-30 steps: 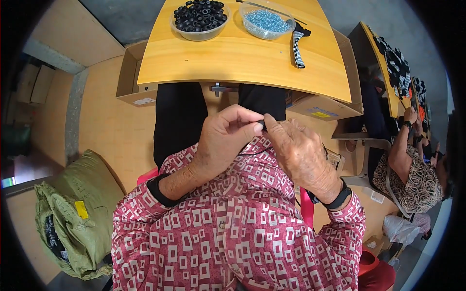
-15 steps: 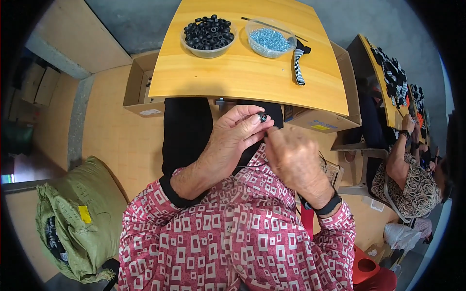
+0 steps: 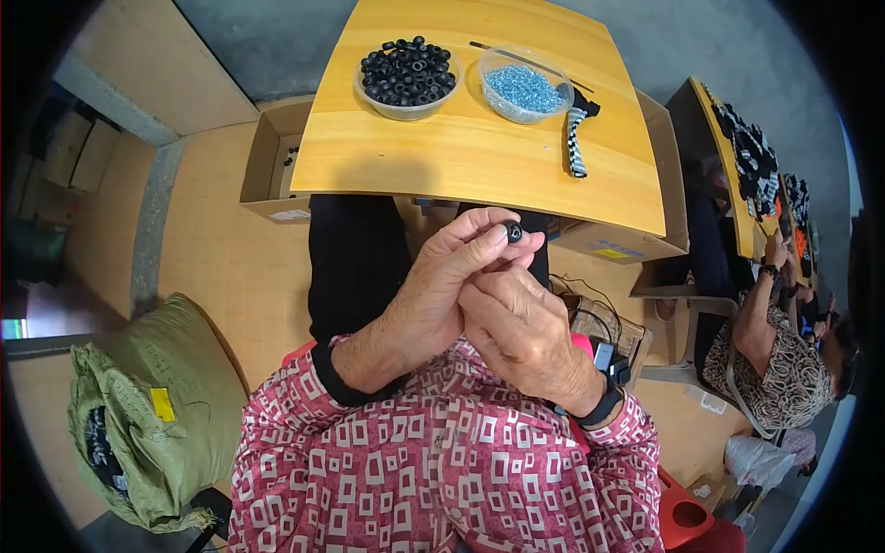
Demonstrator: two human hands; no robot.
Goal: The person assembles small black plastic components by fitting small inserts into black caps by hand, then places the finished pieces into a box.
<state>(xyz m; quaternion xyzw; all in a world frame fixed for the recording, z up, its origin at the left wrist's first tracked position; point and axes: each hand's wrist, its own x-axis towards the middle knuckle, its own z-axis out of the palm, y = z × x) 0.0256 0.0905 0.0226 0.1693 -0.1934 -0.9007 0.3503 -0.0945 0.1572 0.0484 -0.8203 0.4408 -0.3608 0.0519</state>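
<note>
Left fingers (image 3: 489,246): pinching a small round black piece (image 3: 513,232) between thumb and fingertips, its hollow end facing up
Black piece: at the tips of the left hand (image 3: 433,276), above the lap and just short of the bench edge
Right hand (image 3: 525,332): fingers curled in, against the left hand just below the piece; whether they grip anything is hidden
Bench (image 3: 479,157): yellow wood, beyond the hands
Left bowl (image 3: 406,113): heaped with black ring-like pieces (image 3: 407,74)
Right bowl (image 3: 525,118): clear, holding pale blue beads (image 3: 522,88)
Striped strip (image 3: 576,147): black and white, lying near the right bowl
Cardboard boxes (image 3: 263,180): one at each side of the bench
Green sack (image 3: 184,405): on the floor at left
Co-worker (image 3: 774,369): seated at far right, wearing a patterned top
</note>
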